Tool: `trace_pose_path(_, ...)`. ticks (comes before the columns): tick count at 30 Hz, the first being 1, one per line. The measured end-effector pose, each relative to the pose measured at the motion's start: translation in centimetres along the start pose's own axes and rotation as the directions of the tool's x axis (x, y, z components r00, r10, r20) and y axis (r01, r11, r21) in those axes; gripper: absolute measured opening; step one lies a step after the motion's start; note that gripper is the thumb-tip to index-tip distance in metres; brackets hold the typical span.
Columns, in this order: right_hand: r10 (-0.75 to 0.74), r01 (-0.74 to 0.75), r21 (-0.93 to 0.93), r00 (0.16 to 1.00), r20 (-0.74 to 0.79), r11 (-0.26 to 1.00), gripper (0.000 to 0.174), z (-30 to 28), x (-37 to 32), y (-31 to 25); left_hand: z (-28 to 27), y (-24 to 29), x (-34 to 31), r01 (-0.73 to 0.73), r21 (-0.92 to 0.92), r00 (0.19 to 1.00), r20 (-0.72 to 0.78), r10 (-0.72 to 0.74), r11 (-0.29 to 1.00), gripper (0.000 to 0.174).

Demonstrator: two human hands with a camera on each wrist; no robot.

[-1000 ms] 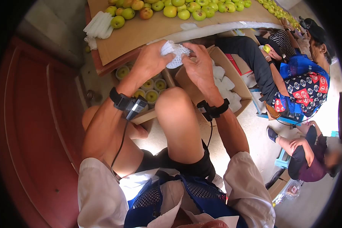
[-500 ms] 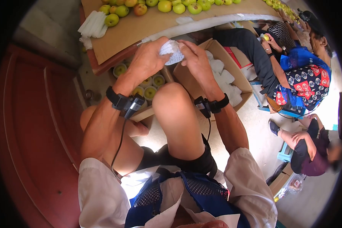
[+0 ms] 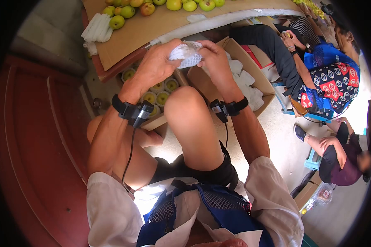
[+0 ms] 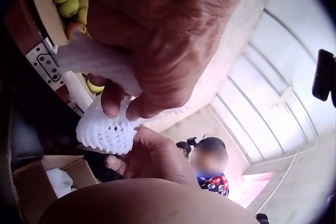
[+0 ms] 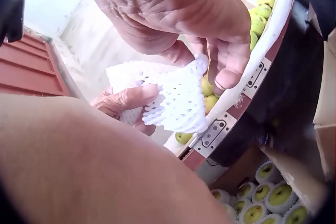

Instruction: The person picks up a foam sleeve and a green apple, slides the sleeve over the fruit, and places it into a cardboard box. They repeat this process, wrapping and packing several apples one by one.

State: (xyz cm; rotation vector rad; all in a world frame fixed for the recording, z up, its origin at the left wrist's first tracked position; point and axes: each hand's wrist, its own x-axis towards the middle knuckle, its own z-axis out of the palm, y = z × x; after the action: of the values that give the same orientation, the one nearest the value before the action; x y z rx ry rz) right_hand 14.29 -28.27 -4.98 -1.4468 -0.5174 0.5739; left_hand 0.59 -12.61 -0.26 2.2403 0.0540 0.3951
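Note:
My left hand (image 3: 158,61) holds a white foam net sleeve (image 3: 187,54) over the front edge of the table, its thumb lying on the mesh in the right wrist view. With thumb and fingers, my right hand (image 3: 215,61) pinches the other side of the same sleeve. Seen from the right wrist, the foam net (image 5: 176,98) looks flattish and is drawn out between both hands. In the left wrist view, a strip of white foam (image 4: 92,60) also sticks out from under the left hand's fingers. No apple shows inside the net.
Below the hands stand a carton of apples in foam nets (image 3: 161,99) and a carton (image 3: 266,101) with white foam pieces (image 3: 245,84). Loose apples (image 3: 127,11) and stacked foam nets (image 3: 97,28) lie on the table (image 3: 123,45). Two seated people are at the right.
My hands came closer together on the foam net, then moved slightly apart, and more mesh shows between them. The head view has shifted a little. The nearer seated person's hands have moved.

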Motion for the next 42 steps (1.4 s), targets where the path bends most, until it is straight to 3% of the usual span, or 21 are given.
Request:
trace_pose_path(3,0.15,-0.161,0.34,0.987,0.057,0.926,0.033,-0.8,0.1,-0.6,0.0,-0.5,-0.1,0.029,-0.025,1.0,0.003,-0.029,0.999,0.031)
trace_pose_path(6,0.155,-0.206,0.497,0.978,0.143,0.843,0.04,-1.2,0.4,0.0,-0.2,-0.9,-0.2,0.06,-0.027,0.998,0.02,-0.06,0.998,0.033)
trace_pose_path(12,0.194,-0.279,0.653,0.96,0.201,0.704,0.045,-1.0,0.1,-0.4,0.2,-0.9,-0.3,0.138,-0.292,0.99,0.023,-0.137,0.946,0.021)
trace_pose_path(15,0.19,-0.265,0.652,0.964,0.185,0.71,0.044,-0.7,0.0,-0.8,0.4,-0.8,-0.2,0.175,-0.339,0.984,0.02,-0.179,0.924,0.015)
trace_pose_path(18,0.081,-0.181,0.633,0.98,0.184,0.752,0.041,-0.3,0.2,-1.1,0.9,-0.9,-0.1,0.201,-0.388,0.978,0.027,-0.207,0.899,0.013)
trace_pose_path(21,-0.023,-0.047,0.498,0.991,0.133,0.866,0.037,0.1,0.1,-1.2,1.0,-0.7,0.0,0.184,-0.408,0.98,0.004,-0.201,0.894,0.02)
trace_pose_path(24,0.006,-0.016,0.291,0.999,0.036,0.957,0.038,-0.5,0.4,-0.6,0.6,-0.4,0.1,0.212,-0.366,0.973,-0.003,-0.229,0.906,0.013)
trace_pose_path(30,0.125,-0.126,0.519,0.991,0.038,0.846,0.036,-0.4,0.4,-0.8,0.2,-0.3,-0.1,0.213,-0.387,0.976,0.039,-0.215,0.897,0.02)
trace_pose_path(36,0.112,-0.112,0.558,0.993,0.034,0.822,0.037,0.0,0.7,-0.6,-0.1,0.5,0.0,0.277,-0.422,0.96,0.08,-0.269,0.863,0.028)
trace_pose_path(39,0.064,-0.078,0.412,0.997,0.049,0.908,0.043,0.9,-0.1,-2.3,-0.1,0.3,0.1,0.241,-0.444,0.966,0.026,-0.257,0.863,0.03)
trace_pose_path(42,-0.104,0.096,0.205,0.994,0.027,0.974,0.054,1.2,0.2,-1.2,0.1,-0.1,0.3,0.239,-0.466,0.96,-0.02,-0.28,0.852,0.031)
